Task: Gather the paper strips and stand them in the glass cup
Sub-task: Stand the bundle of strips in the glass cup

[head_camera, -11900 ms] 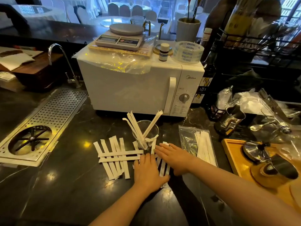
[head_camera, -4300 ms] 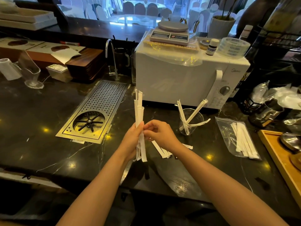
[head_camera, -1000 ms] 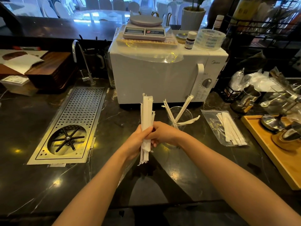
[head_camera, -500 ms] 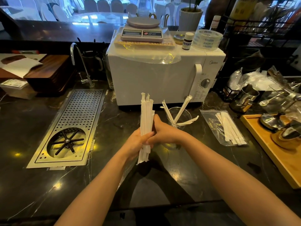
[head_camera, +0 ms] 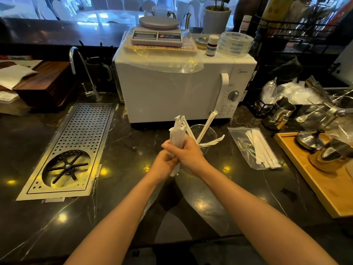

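Both hands grip one upright bundle of white paper strips (head_camera: 178,133) above the dark counter. My left hand (head_camera: 164,163) wraps the lower part of the bundle, and my right hand (head_camera: 186,152) closes over it from the right. The bundle's lower ends poke out below the hands. Just behind and right of my hands stands the glass cup (head_camera: 207,133), with several strips (head_camera: 207,124) leaning in it. My right hand hides part of the cup.
A white microwave (head_camera: 172,92) stands right behind the cup. A steel rinser tray (head_camera: 76,142) is set in the counter at left. A plastic bag of more strips (head_camera: 256,148) lies at right, beside a wooden tray (head_camera: 313,180) with metal ware.
The bundle has shifted right, closer to the cup, and sits lower in my hands, with less of it showing above them. No strips lie loose on the counter any more.
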Demonstrator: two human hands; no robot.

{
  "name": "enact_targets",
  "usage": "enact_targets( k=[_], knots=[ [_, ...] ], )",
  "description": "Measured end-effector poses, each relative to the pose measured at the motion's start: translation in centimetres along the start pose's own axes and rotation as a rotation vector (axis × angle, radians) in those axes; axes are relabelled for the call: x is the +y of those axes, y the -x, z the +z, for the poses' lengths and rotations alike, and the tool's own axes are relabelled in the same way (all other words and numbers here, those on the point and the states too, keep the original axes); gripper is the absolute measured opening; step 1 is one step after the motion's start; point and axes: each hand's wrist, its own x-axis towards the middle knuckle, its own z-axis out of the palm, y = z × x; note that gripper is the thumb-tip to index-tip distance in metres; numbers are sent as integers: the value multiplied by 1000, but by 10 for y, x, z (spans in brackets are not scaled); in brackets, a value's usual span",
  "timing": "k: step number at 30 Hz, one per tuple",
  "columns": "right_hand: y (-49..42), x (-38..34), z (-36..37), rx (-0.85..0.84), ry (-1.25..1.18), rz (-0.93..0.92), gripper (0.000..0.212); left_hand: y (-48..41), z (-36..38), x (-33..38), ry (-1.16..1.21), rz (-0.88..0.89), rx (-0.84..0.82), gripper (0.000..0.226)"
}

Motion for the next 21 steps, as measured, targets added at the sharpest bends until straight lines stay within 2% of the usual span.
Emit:
enact_targets(
  k=[4, 11, 14, 21],
  knots=[
    [2, 12, -5, -28, 17, 12, 21, 0, 3, -3, 14, -8, -52, 43],
    [2, 33, -13, -97, 50, 13, 36, 5, 7, -6, 27, -9, -107, 30],
    [2, 35, -15, -142, 64, 43, 44, 2, 3, -9, -58, -33, -166, 28],
    [-1, 31, -17, -154, 96, 94, 32, -7, -4, -8, -149, -111, -215, 25]
  ],
)
